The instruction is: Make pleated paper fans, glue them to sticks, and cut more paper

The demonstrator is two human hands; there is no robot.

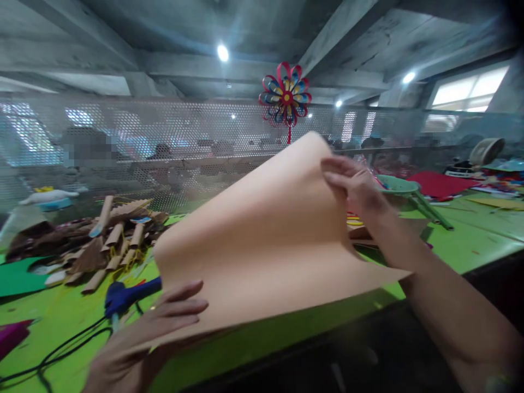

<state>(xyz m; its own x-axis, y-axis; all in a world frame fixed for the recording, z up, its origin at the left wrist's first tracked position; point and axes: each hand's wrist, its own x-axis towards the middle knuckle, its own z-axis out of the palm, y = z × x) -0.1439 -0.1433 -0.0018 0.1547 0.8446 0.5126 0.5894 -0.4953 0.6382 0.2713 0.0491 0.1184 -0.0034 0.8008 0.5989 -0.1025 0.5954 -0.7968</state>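
Note:
A large sheet of brown paper [262, 240] spans the middle of the view, its far side curled up and over. My left hand [159, 322] grips its near left corner, fingers lying on top and the palm side partly hidden under the sheet. At the far right, my right hand [354, 183] pinches the raised, curled edge between thumb and fingers. The sheet's near right corner touches or passes close to my right forearm. Just left of the paper lies a blue glue gun [118, 299], partly covered by the sheet, with a black cord.
Brown paper rolls [114, 234] with yellow string lie heaped at the left on the green table [462, 256]. A green basket [397, 184] and red sheet [442, 184] are at the right. A paper flower [287, 97] stands before the perforated metal screen [196, 125].

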